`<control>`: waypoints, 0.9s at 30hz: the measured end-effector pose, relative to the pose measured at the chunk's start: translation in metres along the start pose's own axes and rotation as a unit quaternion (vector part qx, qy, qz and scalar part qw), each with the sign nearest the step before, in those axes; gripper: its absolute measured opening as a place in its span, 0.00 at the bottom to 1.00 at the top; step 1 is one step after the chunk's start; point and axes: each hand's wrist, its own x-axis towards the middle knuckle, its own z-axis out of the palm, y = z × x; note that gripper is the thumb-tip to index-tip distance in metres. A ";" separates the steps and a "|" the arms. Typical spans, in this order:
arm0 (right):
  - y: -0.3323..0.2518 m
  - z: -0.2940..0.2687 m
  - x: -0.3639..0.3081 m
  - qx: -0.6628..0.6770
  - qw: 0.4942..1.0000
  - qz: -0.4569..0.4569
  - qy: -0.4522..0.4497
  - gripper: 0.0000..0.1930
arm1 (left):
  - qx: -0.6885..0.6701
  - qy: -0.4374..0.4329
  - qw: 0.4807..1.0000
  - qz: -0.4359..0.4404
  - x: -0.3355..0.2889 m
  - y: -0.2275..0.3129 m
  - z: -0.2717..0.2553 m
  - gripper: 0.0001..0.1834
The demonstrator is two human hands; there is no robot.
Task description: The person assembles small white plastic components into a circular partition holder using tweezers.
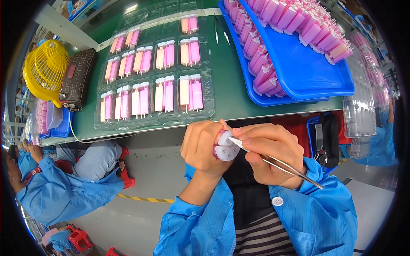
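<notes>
My left hand (203, 147) is closed around a pink part with a white end cap (225, 152), its capped end turned toward me and small pins showing on it. In my right hand (275, 155) I grip metal tweezers (292, 171), whose tips touch the white cap. Most of the pink body is hidden by my left fingers. Both hands are together just in front of the table's edge. Beyond them on the table lies a clear plastic tray (147, 123) with rows of paired cream and pink parts (190, 94).
Stacked blue trays (318, 81) hold many pink parts (294, 19) at the right. A second pair of tweezers (222, 30) lies between trays. At the left are a yellow basket-like fan (45, 68) and a brown pouch (79, 77). A seated co-worker (64, 192) is at lower left.
</notes>
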 end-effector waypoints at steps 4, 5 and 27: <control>-0.003 -0.006 0.005 -0.029 0.999 0.017 -0.029 0.12 | 0.000 -0.007 1.000 0.022 0.003 0.000 0.000 0.10; -0.004 -0.006 0.008 -0.028 0.999 0.017 -0.029 0.12 | 0.001 -0.007 1.000 0.023 0.003 -0.001 0.000 0.10; 0.006 -0.010 0.001 0.106 0.986 0.125 0.026 0.08 | -0.088 -0.069 0.992 -0.052 0.000 0.002 -0.002 0.13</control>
